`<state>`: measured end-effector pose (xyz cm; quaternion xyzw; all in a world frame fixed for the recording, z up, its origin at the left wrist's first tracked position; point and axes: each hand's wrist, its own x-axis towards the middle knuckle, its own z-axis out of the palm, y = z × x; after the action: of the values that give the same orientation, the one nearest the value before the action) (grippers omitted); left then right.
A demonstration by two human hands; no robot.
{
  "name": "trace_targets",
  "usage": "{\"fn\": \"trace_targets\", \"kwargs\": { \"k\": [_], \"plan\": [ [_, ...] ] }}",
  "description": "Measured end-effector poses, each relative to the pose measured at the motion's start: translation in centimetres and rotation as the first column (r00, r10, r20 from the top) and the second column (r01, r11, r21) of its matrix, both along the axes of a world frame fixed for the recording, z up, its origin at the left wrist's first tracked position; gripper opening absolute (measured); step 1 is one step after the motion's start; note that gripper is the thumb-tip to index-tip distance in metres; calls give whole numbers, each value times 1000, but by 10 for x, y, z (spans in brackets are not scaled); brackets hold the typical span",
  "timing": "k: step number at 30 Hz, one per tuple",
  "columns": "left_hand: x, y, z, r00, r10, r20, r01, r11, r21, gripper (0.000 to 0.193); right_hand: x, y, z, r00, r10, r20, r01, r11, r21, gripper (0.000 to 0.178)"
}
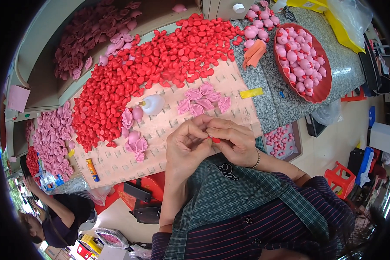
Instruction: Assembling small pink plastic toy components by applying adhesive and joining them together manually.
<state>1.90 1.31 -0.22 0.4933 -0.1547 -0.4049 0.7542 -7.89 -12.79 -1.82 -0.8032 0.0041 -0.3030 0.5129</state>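
Observation:
My left hand (pixel 184 145) and my right hand (pixel 236 143) meet in front of my apron, fingertips pinched together. A small glossy red piece (pixel 216 140) shows at the fingertips of my right hand. What my left fingers pinch is hidden behind them. Just beyond my hands, several pink ruffled pieces (pixel 205 103) lie on the pinkish work mat (pixel 160 138). To their left stands a white squeeze bottle (pixel 153 104) with a narrow tip. More pink pieces (pixel 134 141), some round and some ruffled, lie left of the bottle.
A big heap of red pieces (pixel 160 56) covers the mat's far side. Pink pieces fill a compartment (pixel 95 34) behind it. A red bowl (pixel 323 89) of pink balls stands right, near an orange cloth (pixel 254 53). A glue tube (pixel 92 170) lies left. Another person (pixel 60 212) works at lower left.

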Motion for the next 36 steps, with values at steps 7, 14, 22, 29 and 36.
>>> {"fn": "trace_targets", "kwargs": {
  "k": [7, 14, 22, 29, 36],
  "plan": [
    [-17, -9, 5, 987, 103, 120, -104, 995, -2, 23, -3, -3, 0, 999, 3, -32, -1, 997, 77, 31],
    [-22, -9, -9, 959, 161, 231, -139, 984, -109, 29, -9, -7, 2, 995, 64, -78, -43, 967, 252, 34],
    [-21, -7, -20, 929, 124, 348, -96, 991, -97, 41, -13, -7, -2, 992, 57, -112, -19, 949, 313, 34],
    [-25, -6, -22, 978, 125, 169, -98, 982, -159, 42, -9, -6, 2, 997, 33, -66, -18, 976, 215, 32],
    [-22, -3, -26, 971, 96, 217, -63, 986, -155, 39, -9, -8, 2, 999, 46, -7, -45, 990, 135, 32]
  ]
}}
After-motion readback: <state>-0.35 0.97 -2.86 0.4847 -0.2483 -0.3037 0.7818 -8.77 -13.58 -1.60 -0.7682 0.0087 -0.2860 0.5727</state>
